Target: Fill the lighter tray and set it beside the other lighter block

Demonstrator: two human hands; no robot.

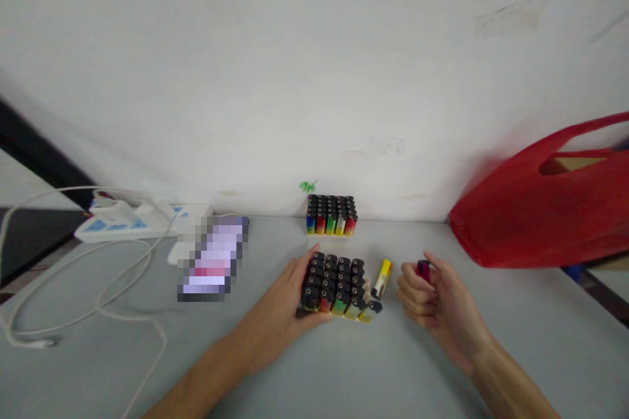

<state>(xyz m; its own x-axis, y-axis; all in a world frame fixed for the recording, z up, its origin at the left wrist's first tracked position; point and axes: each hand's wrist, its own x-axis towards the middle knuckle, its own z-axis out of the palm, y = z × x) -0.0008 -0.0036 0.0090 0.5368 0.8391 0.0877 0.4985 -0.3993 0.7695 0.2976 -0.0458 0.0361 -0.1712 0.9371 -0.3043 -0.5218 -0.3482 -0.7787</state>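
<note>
My left hand (pixel 287 298) is cupped against the left side of a block of upright coloured lighters (pixel 339 285) with black tops, standing on the grey table (pixel 344 373). My right hand (pixel 435 298) is curled shut around a red lighter (pixel 423 269), just right of the block. A yellow lighter (pixel 382 278) lies loose between the block and my right hand. Another lighter (pixel 371 309) leans at the block's front right corner. A second block of lighters (pixel 331 215) stands against the wall behind.
A red plastic bag (pixel 545 209) with a box inside sits at the right. A white power strip (pixel 122 222) with white cables (pixel 98 301) lies at the left, beside a blurred-out flat object (pixel 213 258). A white wall rises behind the table.
</note>
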